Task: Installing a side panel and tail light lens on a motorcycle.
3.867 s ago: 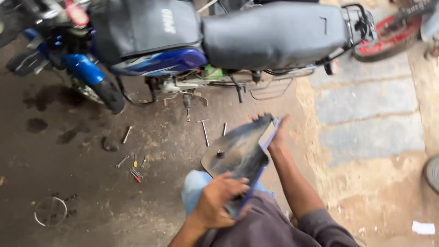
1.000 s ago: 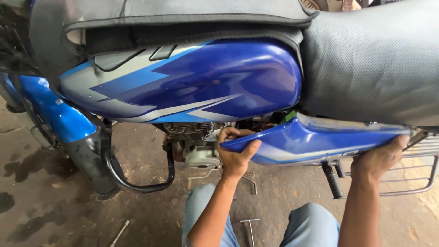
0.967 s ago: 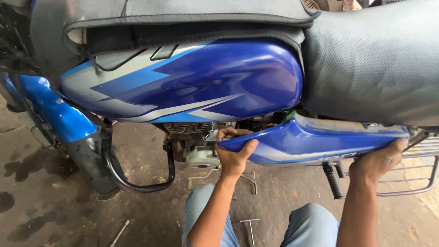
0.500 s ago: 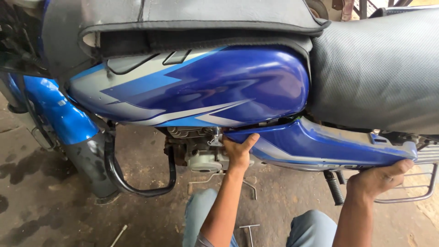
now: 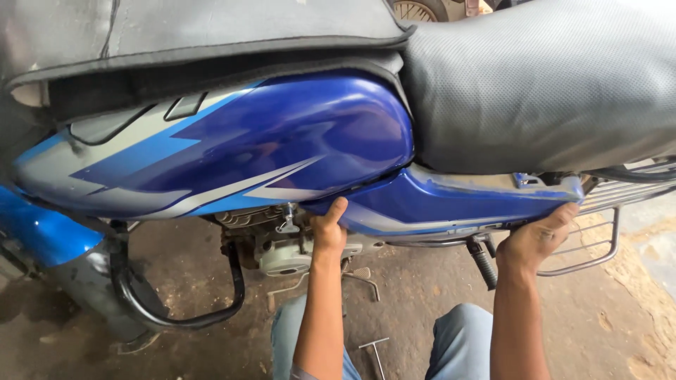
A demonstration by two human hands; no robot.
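Observation:
A blue motorcycle fills the head view, with its blue and silver fuel tank (image 5: 232,151) and black seat (image 5: 542,84) above. Under the seat sits a long blue side panel (image 5: 451,200), pressed up against the frame. My left hand (image 5: 328,229) grips the panel's front end just below the tank. My right hand (image 5: 539,236) holds the panel's rear end from underneath, beside the chrome rear rack (image 5: 605,225).
The engine (image 5: 274,246) and a black crash guard (image 5: 176,295) hang below the tank. A black footpeg (image 5: 484,262) sticks down near my right hand. A T-shaped tool (image 5: 373,350) lies on the dirty concrete floor between my knees (image 5: 461,338).
The side panel has gone from tilted away below the seat to lying snug against the bike. Both hands rose with it and the view moved closer.

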